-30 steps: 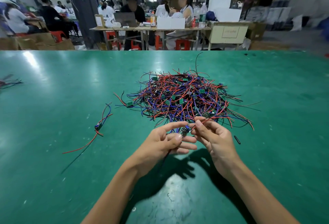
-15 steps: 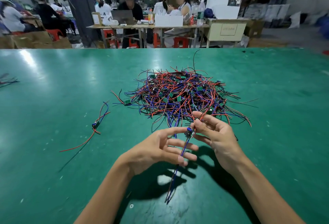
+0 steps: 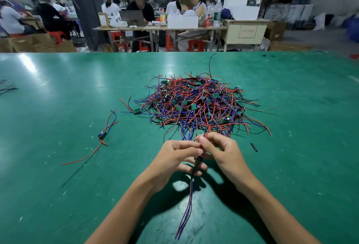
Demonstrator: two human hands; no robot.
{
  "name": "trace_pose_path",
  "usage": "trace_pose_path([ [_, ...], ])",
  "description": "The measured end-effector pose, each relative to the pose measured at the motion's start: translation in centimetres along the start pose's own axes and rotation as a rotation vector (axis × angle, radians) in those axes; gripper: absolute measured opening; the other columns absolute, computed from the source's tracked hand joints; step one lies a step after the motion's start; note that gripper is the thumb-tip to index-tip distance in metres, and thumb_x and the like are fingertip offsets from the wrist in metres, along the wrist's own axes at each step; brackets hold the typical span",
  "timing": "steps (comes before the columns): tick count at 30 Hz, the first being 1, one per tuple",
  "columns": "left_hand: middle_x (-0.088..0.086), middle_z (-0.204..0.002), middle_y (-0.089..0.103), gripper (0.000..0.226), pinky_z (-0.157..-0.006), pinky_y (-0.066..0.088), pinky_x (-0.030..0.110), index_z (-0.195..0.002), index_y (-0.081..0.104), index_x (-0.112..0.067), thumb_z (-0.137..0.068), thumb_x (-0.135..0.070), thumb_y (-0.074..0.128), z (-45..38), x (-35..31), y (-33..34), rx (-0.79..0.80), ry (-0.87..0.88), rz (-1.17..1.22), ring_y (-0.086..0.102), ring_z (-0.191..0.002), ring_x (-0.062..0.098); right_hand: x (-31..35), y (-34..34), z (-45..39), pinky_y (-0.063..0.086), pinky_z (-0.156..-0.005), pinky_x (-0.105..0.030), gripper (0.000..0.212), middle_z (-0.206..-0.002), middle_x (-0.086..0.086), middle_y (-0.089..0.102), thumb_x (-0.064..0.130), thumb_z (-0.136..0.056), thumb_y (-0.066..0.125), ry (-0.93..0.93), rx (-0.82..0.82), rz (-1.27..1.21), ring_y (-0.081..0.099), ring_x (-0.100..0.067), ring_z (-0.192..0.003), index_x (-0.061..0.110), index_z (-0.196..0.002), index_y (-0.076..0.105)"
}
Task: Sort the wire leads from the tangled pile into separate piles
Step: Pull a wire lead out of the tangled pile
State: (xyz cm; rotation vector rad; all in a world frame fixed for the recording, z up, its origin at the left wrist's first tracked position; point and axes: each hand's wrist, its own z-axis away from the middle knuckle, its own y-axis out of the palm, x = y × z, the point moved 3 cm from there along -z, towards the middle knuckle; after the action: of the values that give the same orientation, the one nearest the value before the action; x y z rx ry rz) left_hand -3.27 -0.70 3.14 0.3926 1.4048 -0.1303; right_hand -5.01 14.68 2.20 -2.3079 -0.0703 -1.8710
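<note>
A tangled pile of red, blue and black wire leads [image 3: 200,104] with small green boards lies mid-table on the green table [image 3: 58,185]. Just in front of it my left hand [image 3: 174,158] and my right hand [image 3: 221,150] meet and both pinch one wire lead [image 3: 187,210]. Its small dark board sits between my fingers, its blue and red wires hang down toward me, and a red wire end runs up past my right fingers to the pile. One separated wire lead [image 3: 103,137] lies alone on the left.
A short black tube piece [image 3: 254,147] lies right of my right hand. A few dark wires [image 3: 7,87] lie at the far left edge. Beyond the table's far edge people sit at work tables [image 3: 159,28] with boxes and red stools.
My hands have come closer together and both now pinch the lead. Its wires hang lower and longer toward me than half a second ago.
</note>
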Motion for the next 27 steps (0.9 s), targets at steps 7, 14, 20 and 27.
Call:
trace_pose_path([
  [7,0.018,-0.098,0.075,0.024,-0.063,0.060,0.032,-0.101,0.077,-0.001,-0.093,-0.022,0.068,-0.1,0.2,-0.1,-0.060,0.028,-0.017,0.073,-0.075,0.029,-0.1,0.8,0.3,0.059,-0.075,-0.031,0.018,-0.091,-0.004,0.077,0.023,-0.100,0.061,-0.001,-0.016,-0.042,0.071,-0.016,-0.082,0.022,-0.099,0.079],
  [14,0.024,-0.097,0.074,0.021,-0.074,0.061,0.036,-0.108,0.072,0.007,-0.095,0.001,0.057,-0.3,0.4,-0.4,-0.028,0.008,0.027,0.074,-0.079,0.034,0.2,1.8,0.8,0.053,-0.052,-0.021,0.028,-0.087,-0.009,0.077,0.011,-0.104,0.048,0.142,-0.006,-0.309,0.071,-0.012,-0.072,0.004,-0.102,0.074],
  [20,0.020,-0.097,0.075,0.020,-0.072,0.060,0.031,-0.102,0.077,-0.002,-0.094,-0.017,0.067,-0.4,0.5,-0.1,-0.008,0.000,0.062,0.075,-0.082,0.030,0.2,1.9,0.8,0.055,-0.062,-0.021,0.026,-0.091,-0.010,0.075,0.012,-0.104,0.049,0.122,-0.054,-0.276,0.069,-0.013,-0.077,0.002,-0.102,0.073],
  [27,0.019,-0.085,0.075,0.016,-0.069,0.060,0.031,-0.095,0.077,0.002,-0.091,-0.011,0.070,-0.3,0.8,-0.4,-0.078,0.032,0.013,0.073,-0.071,0.026,0.2,2.6,1.3,0.056,-0.055,-0.026,0.028,-0.087,-0.015,0.074,0.010,-0.104,0.048,0.151,-0.107,-0.270,0.068,-0.018,-0.072,0.007,-0.094,0.074],
])
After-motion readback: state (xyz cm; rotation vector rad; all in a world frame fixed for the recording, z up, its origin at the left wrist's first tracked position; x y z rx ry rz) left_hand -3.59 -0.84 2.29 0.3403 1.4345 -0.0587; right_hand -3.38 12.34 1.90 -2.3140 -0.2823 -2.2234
